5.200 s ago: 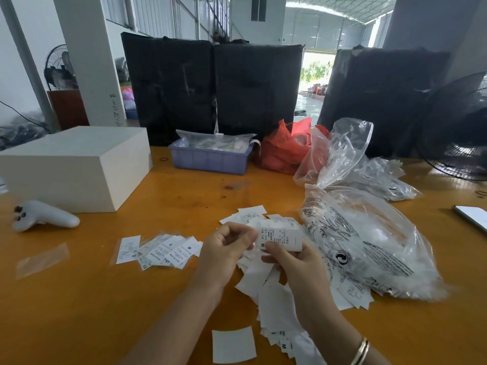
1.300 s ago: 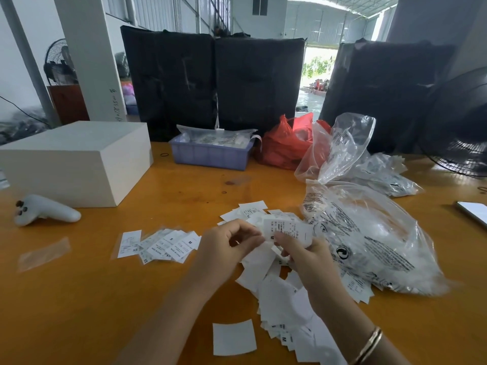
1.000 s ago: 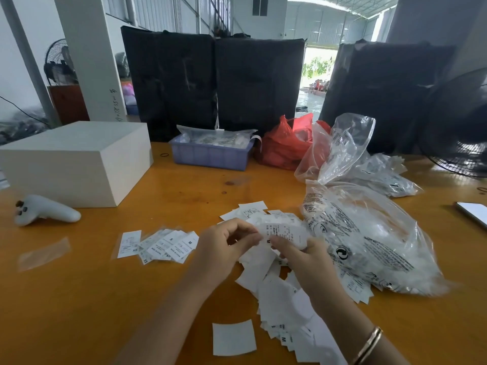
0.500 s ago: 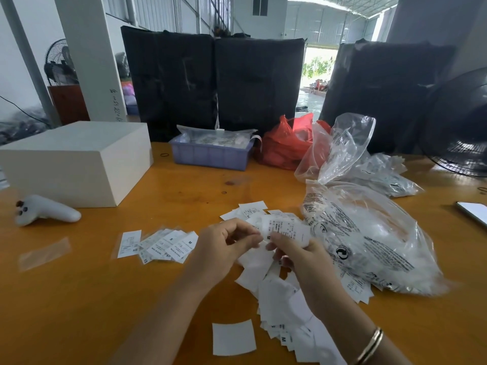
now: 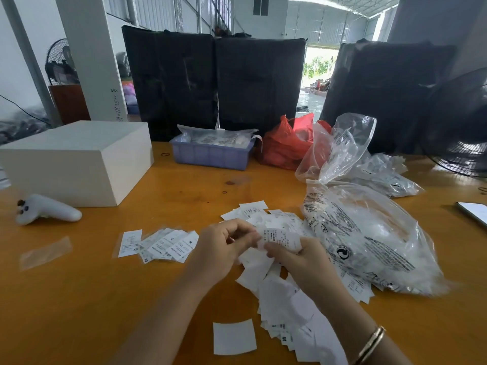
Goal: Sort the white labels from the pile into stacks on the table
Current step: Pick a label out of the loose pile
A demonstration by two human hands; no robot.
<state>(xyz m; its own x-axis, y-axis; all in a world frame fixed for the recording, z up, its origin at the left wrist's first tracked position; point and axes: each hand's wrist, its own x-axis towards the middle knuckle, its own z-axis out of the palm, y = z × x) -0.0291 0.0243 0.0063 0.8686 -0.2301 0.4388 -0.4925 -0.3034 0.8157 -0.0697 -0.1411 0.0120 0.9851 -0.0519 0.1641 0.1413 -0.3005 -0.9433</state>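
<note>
Few labels sorted so far: one fanned row of labels sits left of centre on the table, printed S, M, XS. Most remain: loose pile runs from frame centre to the bottom edge, one stray blank label at lower centre. Left hand and right hand meet mid-frame, both with fingers curled, pinching a small bunch of labels held above the pile. Judging by that, sorting is early. Containers: clear bag at right holds many more white labels; blue tray at upper centre holds bagged printed items; red bag contents unclear; white box at left shut.
</note>
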